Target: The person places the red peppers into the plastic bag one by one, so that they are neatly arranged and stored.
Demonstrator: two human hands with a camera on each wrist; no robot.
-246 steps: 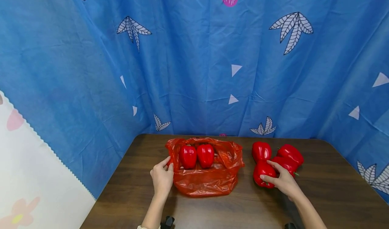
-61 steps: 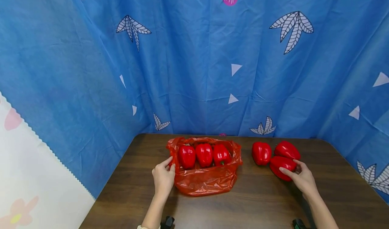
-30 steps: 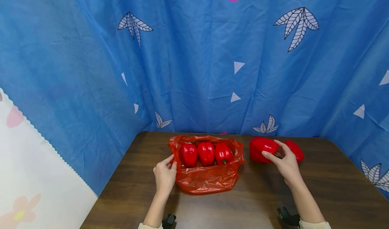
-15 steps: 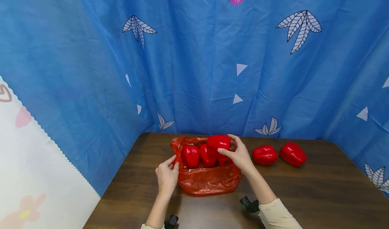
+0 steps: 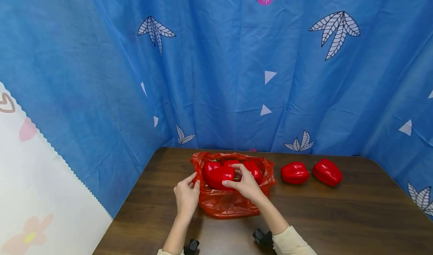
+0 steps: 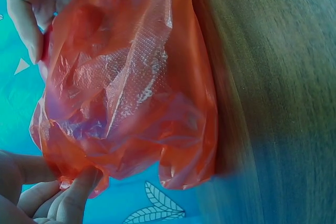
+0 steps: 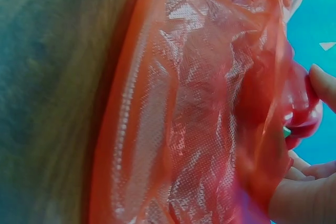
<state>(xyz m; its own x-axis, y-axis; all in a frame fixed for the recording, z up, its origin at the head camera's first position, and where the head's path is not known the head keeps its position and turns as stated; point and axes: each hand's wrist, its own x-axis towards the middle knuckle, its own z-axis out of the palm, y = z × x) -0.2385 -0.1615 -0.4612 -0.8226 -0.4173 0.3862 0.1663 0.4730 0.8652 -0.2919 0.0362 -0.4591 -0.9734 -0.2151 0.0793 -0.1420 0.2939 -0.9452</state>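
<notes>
A thin red plastic bag (image 5: 230, 207) lies on the table with its mouth facing up. My left hand (image 5: 187, 199) pinches the left rim of the bag between thumb and fingers; the left wrist view shows the gathered plastic (image 6: 79, 179) there. My right hand (image 5: 247, 186) holds a red bell pepper (image 5: 218, 178) over the bag's opening, left of centre. In the right wrist view that pepper (image 7: 303, 95) shows past the bag's edge. Behind it are more red bell peppers (image 5: 253, 171) inside the bag, partly hidden by the held pepper and the hand.
Two red bell peppers lie on the wooden table (image 5: 338, 210) to the right: one nearer the bag (image 5: 294, 173), one farther right (image 5: 327, 172). A blue patterned curtain (image 5: 216, 78) hangs behind the table, with a white cloth (image 5: 44, 187) at the left.
The right hand has picked up a bell pepper from the right group and carried it left over the bag, then lower and farther left. The left hand keeps its hold on the rim.
</notes>
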